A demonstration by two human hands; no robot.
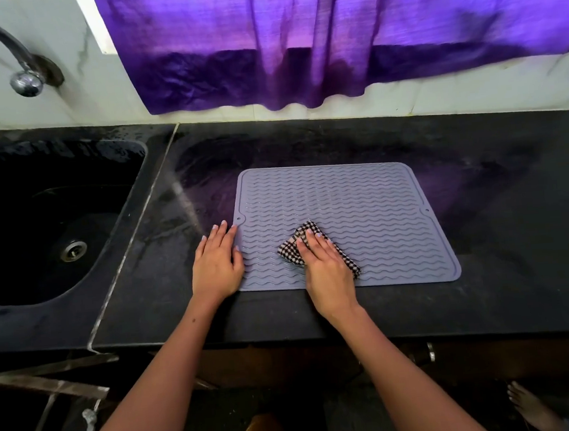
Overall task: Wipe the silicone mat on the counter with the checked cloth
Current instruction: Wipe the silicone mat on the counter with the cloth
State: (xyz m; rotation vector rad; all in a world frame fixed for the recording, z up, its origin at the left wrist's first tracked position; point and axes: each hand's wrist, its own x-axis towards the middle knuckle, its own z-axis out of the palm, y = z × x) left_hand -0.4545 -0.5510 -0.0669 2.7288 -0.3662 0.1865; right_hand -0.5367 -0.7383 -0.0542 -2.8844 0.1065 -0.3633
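On the dark stone counter (pixel 489 293), the grey ribbed silicone mat (pixel 361 201) lies flat, the right hand (pixel 327 270) pressing the folded black-and-white checked cloth (pixel 307 234) under its straight fingers near the mat's front edge, while the left hand (pixel 217 264) rests flat, fingers relaxed, on the mat's left border.

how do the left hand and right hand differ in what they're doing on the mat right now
The left hand lies flat and bare on the left edge of the silicone mat, partly on the counter; the right hand sits further in, near the front edge. The left hand holds nothing; the right hand presses the checked cloth down. Both have straight fingers, palms down.
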